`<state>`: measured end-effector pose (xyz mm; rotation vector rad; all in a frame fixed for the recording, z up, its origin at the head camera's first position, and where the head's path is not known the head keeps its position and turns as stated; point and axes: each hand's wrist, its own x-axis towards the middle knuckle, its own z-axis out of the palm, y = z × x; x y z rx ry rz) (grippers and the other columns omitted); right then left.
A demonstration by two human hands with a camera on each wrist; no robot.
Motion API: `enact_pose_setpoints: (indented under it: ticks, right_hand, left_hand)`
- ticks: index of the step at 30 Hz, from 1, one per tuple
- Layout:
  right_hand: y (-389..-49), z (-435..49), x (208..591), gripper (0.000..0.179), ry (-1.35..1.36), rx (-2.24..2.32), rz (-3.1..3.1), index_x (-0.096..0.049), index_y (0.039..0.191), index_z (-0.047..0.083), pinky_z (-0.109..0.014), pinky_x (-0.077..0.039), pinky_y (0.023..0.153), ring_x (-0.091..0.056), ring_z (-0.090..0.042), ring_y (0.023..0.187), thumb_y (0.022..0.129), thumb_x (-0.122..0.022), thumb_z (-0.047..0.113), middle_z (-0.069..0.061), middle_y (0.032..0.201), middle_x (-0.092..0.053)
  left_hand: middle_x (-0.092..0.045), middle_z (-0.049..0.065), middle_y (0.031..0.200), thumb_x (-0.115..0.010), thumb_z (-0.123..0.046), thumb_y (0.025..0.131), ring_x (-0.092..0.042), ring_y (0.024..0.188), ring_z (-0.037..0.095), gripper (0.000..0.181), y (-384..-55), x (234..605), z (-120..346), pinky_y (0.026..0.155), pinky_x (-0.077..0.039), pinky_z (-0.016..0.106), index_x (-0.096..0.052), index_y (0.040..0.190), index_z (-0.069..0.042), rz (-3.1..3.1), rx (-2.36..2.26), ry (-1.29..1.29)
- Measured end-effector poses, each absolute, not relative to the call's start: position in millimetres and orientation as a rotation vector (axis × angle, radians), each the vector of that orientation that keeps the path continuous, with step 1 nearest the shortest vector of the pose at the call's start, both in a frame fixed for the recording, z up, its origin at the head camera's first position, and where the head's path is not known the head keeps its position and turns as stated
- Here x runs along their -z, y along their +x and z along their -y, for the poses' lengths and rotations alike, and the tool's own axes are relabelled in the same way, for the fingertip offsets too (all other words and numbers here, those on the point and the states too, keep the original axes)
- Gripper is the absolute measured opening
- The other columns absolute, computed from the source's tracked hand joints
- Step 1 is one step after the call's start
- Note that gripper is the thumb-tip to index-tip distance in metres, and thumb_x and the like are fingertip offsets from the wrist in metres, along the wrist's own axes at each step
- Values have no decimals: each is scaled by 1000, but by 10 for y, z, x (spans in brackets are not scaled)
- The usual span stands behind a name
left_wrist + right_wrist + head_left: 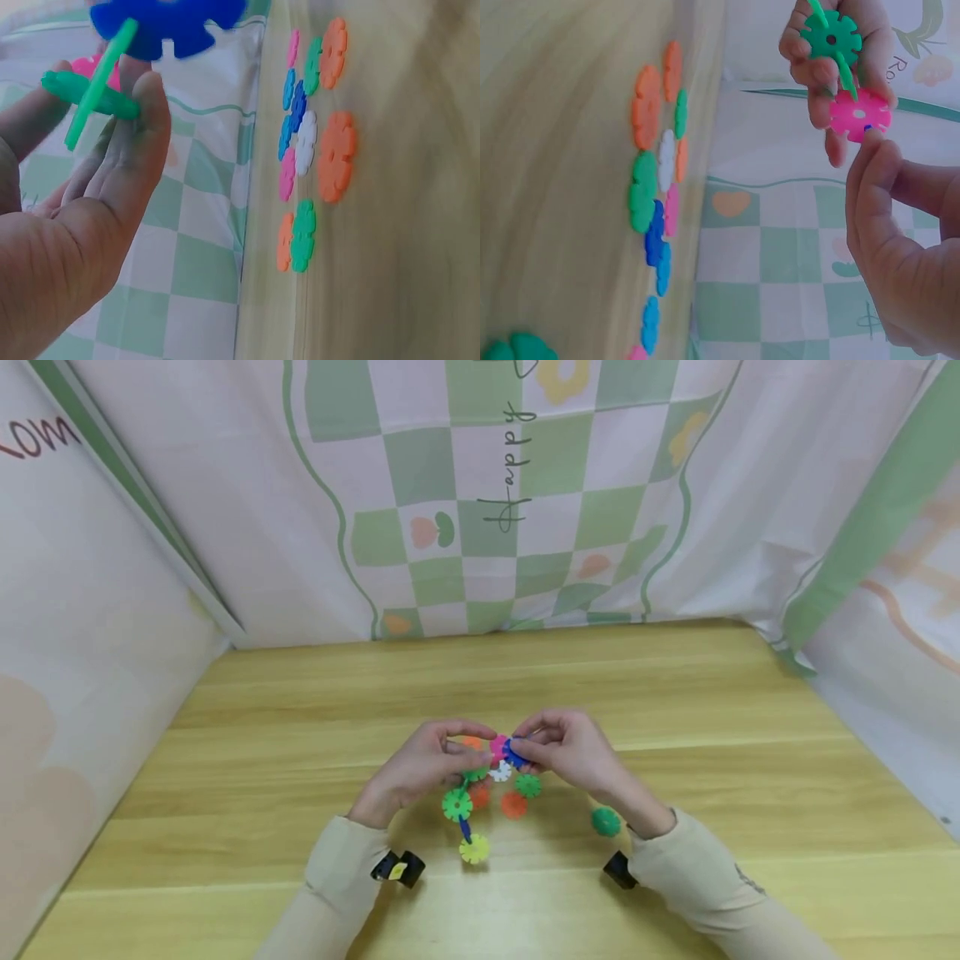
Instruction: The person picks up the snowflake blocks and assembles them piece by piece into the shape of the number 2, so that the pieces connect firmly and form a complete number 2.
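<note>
My left hand (420,762) pinches a chain of notched plastic snowflake discs, its fingers at a green disc (832,36) and a pink disc (860,115). From that hand the chain hangs toward me through another green disc (457,805) and a dark blue disc (464,829) to a yellow disc (474,849) at its end. My right hand (576,753) pinches a blue disc (513,752) against the pink one's edge. The right fingers mostly hide the blue disc in the right wrist view; whether the two discs interlock I cannot tell.
Loose discs lie flat on the wooden table beneath and around the hands, among them orange (514,805), white (501,772) and green (528,786) ones. Another green disc (606,822) lies near the right wrist. A patterned curtain (495,527) closes the table's far side.
</note>
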<state>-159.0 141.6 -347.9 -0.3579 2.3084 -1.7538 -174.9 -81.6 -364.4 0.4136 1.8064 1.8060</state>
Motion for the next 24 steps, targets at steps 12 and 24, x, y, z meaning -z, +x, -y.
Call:
enact_pose_setpoints:
  ticks: [12,24]
  right_hand:
    - [-1564,-1362,3489,17,-239,1890,-2237,-61,100,-14,-29,-58,64,-65,-13,64,91,-63,1,-11,78,-69]
    - [-1593,-1424,3487,23,-281,1914,-2134,-60,112,-12,-31,-58,70,-65,-15,71,95,-58,3,-13,89,-66]
  left_hand:
    - [-64,33,105,-63,0,91,-71,84,28,40,-1715,3638,753,90,-48,53,-54,130,5,-1796,-1920,455]
    - [-65,29,111,-61,-10,95,-69,93,32,42,-1711,3600,788,93,-46,55,-50,133,2,-1748,-1853,520]
